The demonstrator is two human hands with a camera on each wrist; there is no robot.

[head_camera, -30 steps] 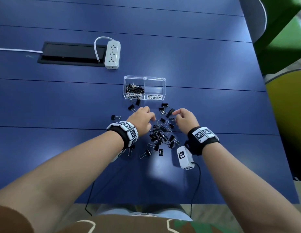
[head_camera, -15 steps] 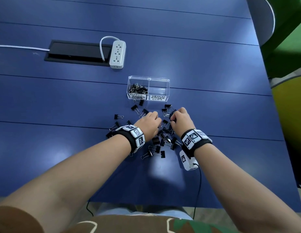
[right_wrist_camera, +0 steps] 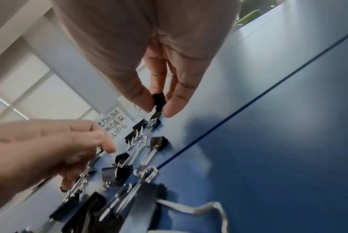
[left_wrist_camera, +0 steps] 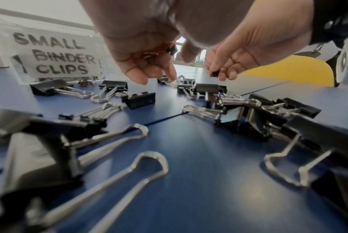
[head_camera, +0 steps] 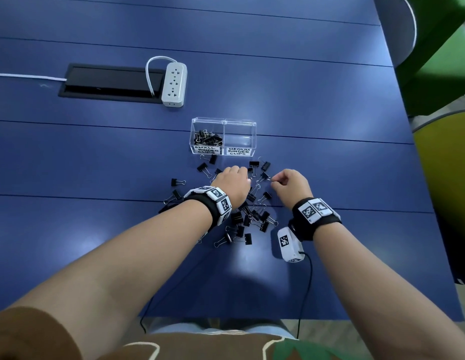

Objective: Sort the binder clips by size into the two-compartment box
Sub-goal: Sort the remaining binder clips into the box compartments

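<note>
the right hand (right_wrist_camera: 149,55) pinches one small black clip (right_wrist_camera: 158,100) between thumb and forefinger, just above the pile of binder clips (head_camera: 252,211) on the blue worktop (head_camera: 330,126). the left hand (head_camera: 232,187) curls its fingers (left_wrist_camera: 135,75) around clips already gathered in the palm. these are light, stiff, springy things, and the wire loops probably snag one another, so the black body looks the surer hold. the clear box (head_camera: 223,123) stands just beyond the pile: small clips on its left, the medium side looks bare. how many clips the left palm hides i cannot tell.
</note>
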